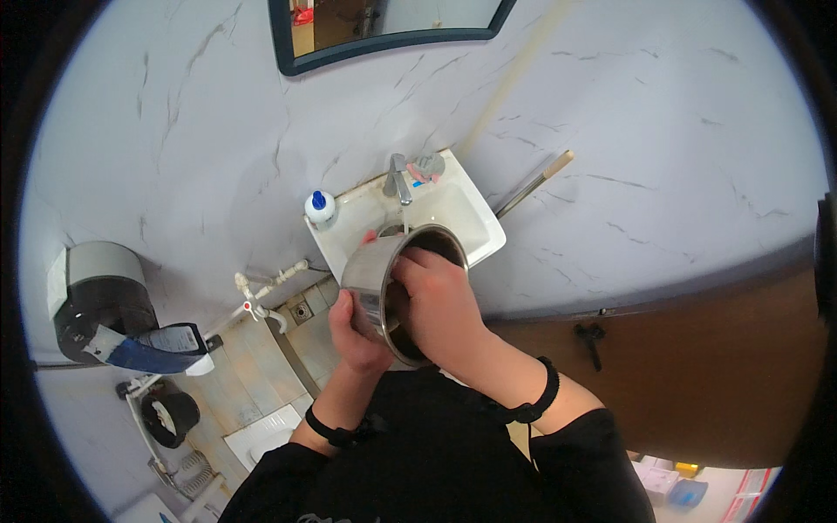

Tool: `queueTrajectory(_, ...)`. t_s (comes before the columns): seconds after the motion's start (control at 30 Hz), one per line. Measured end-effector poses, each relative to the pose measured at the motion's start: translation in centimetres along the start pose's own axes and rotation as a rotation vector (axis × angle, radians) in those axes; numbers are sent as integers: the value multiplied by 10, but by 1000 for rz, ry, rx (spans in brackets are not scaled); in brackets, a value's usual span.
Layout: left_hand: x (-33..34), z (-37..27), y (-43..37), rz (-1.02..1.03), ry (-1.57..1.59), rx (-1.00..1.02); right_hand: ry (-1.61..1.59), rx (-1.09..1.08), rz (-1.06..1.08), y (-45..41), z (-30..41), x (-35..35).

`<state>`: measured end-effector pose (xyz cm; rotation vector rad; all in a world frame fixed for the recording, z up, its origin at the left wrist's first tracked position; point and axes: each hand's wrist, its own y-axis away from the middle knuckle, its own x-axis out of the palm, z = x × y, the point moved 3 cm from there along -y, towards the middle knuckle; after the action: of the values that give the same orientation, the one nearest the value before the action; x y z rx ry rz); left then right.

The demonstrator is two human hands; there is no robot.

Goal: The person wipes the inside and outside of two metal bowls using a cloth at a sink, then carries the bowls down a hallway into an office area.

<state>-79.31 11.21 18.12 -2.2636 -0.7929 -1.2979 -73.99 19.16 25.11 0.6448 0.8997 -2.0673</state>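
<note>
A stainless steel pot (367,271) is tilted on its side in front of me, its mouth turned to the right. My left hand (359,337) grips it from outside, with the thumb along its wall and fingertips showing at the far side. Through the mouth reaches my right hand (439,297); its fingertips are hidden inside, so whether they hold anything does not show. Just beyond the pot is a white washbasin (487,232). From its chrome faucet (396,176) a thin stream of water falls behind the pot's upper side.
A white bottle with a blue cap (320,208) and a grey-and-pink cloth (428,168) sit on the basin. A long-handled tool (539,183) leans right of it. Left are white pipes (261,294), a dispenser (104,294) and a black bin (176,415). A brown door (693,386) stands right.
</note>
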Motion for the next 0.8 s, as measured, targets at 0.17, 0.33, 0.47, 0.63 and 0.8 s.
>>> queueTrajectory(0.17, -17, 2, 1, -112, -34, 57, -192, 64, 198, 1, -9, 6)
queueTrajectory(0.33, 6, 6, -2, 25, -107, 111, -106, 85, 30, -2, -32, 3)
queueTrajectory(0.47, 4, 3, 3, 47, -261, 190, -320, 62, 34, 2, -22, -4)
queueTrajectory(0.63, 7, 3, 6, 20, -229, 133, -347, 78, 164, 13, -35, 7)
queueTrajectory(0.8, 12, 6, 13, -3, -213, 71, -350, 87, -55, 14, -40, 5)
